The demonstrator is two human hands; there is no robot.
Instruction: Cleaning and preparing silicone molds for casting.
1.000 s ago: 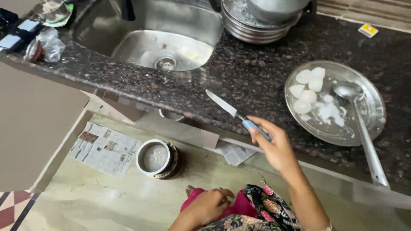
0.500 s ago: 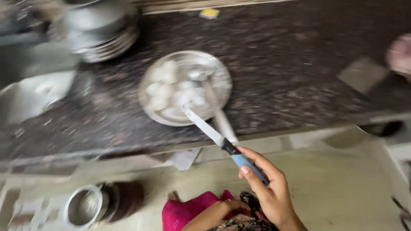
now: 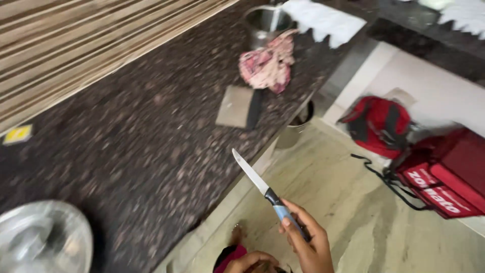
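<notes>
A dark speckled counter (image 3: 126, 151) now fills the view, the steel plate (image 3: 43, 240) sliding off at eight o'clock. The right hand (image 3: 308, 242) fingers stay wrapped around the knife (image 3: 262, 189), blade toward eleven o'clock; the left hand (image 3: 250, 263) looks loosely curled.

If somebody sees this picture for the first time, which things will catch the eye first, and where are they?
First the knife with a blue handle, held up by the right hand at the bottom centre, blade pointing toward the dark speckled counter. Next, the red bags on the floor at the right. A pink patterned cloth lies on the counter near the top.
</notes>
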